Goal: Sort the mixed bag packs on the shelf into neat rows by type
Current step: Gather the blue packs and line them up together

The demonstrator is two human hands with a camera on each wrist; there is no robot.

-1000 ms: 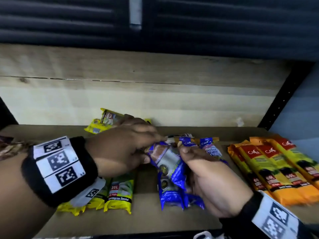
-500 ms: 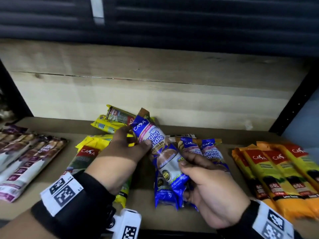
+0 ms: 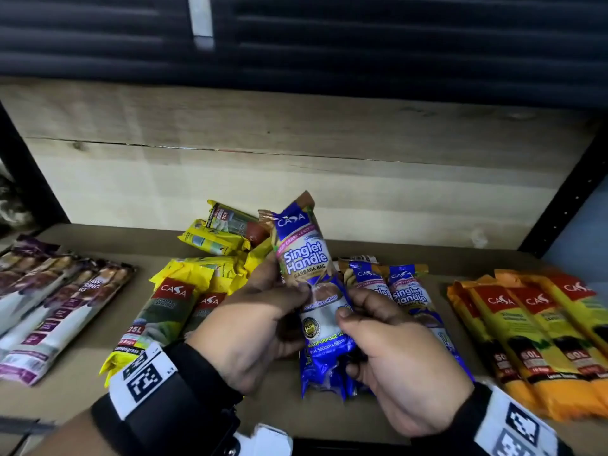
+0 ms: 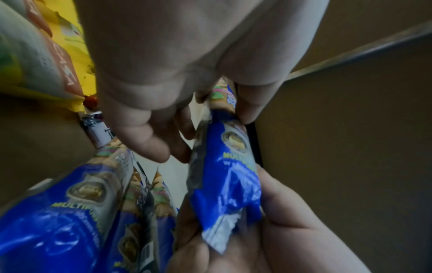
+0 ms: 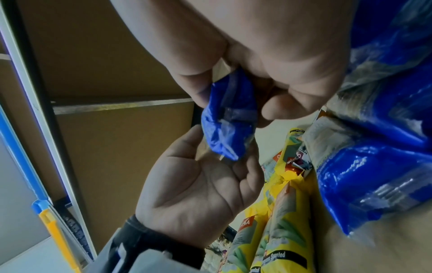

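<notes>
Both hands up front, both on one blue pack point(image 3: 311, 284), lifted off the shelf point(image 3: 82, 390) and roughly upright, top leaning slightly left. Left hand point(image 3: 253, 334) has thumb and fingers curled round its mid-section; right hand point(image 3: 394, 357) pinches the lower half, thumb on the front face. Left wrist view confirms: left fingers point(image 4: 149, 140) behind the pack, right hand wrapped round the crimped bottom end. Right wrist view shows the blue tail end point(image 5: 228, 122) clamped between right thumb and fingers, left palm point(image 5: 198, 194) just below it. Label reads "Singlet Handle Garbage Bag". Under and just behind the hands: more blue packs point(image 3: 408, 291) lying flat side by side on the shelf, same type. Left of those: yellow packs point(image 3: 164, 311), two lying lengthwise, more piled loosely behind them. Far left: purple and white packs point(image 3: 59, 307) in a row, angled. Far right: orange packs point(image 3: 533, 340) in a tidy overlapping row. Further back: a few yellow packs point(image 3: 217, 238) stacked crooked near the wooden back panel point(image 3: 296, 159). Dark slatted surface point(image 3: 394, 37) above the panel.
</notes>
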